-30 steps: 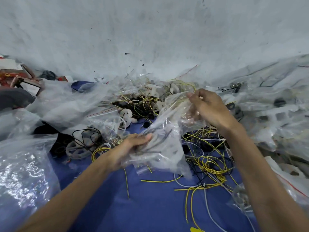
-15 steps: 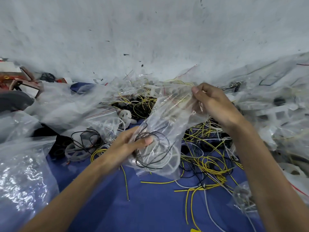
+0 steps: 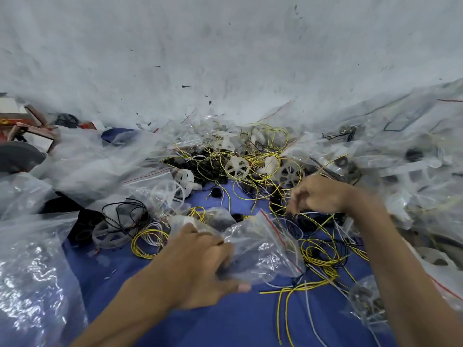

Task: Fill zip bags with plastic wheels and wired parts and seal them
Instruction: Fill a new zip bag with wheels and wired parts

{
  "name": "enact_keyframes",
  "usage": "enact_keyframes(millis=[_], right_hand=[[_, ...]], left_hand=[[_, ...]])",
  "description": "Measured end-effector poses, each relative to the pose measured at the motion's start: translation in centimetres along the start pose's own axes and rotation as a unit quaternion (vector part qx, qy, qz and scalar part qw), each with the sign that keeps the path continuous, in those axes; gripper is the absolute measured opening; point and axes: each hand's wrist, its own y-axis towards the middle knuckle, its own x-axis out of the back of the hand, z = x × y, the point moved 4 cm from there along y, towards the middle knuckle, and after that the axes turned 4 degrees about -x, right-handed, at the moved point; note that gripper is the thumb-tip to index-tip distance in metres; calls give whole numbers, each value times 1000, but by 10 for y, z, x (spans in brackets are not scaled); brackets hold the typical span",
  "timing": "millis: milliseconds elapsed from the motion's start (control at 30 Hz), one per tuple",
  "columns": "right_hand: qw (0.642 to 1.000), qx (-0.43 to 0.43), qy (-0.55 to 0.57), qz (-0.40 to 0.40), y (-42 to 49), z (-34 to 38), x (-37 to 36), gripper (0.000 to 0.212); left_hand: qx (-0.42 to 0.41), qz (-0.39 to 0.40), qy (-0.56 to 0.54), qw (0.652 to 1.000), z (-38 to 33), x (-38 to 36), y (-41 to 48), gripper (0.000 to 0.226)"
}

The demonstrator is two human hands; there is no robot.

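Observation:
A clear zip bag (image 3: 263,244) with a red seal strip lies crumpled low over the blue mat (image 3: 225,321); dark wire shows faintly inside it. My left hand (image 3: 200,266) grips the bag's left side, thumb stretched out below it. My right hand (image 3: 320,194) is off the bag, further back, its curled fingertips down among yellow and black wires (image 3: 318,249); motion blur hides whether they pinch one. White plastic wheels (image 3: 236,166) lie tangled with wires in the pile behind.
Large crumpled plastic bags (image 3: 30,259) fill the left side. Filled clear bags (image 3: 413,159) heap up on the right. A wheel with black wire (image 3: 112,229) lies left of my hand. Boxes (image 3: 30,126) sit far left against the white wall (image 3: 225,58).
My right hand let go of the bag's top and moved down to the wire pile. My left hand brought the bag down toward the mat, and it collapsed.

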Motion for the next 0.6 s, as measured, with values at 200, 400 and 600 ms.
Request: enact_keyframes(millis=[200,400,600], right_hand=[[999,-5,24,-46,0,17,1,27],[993,95,25,-61,19,90,-19,15],[985,147,-82,32,75,174,-71,21]], left_hand=[[80,-146,-12,986,1,7,1,41],[58,-53,58,995,-13,-8,2,30],[43,-101,95,989,-14,-7,1,20]])
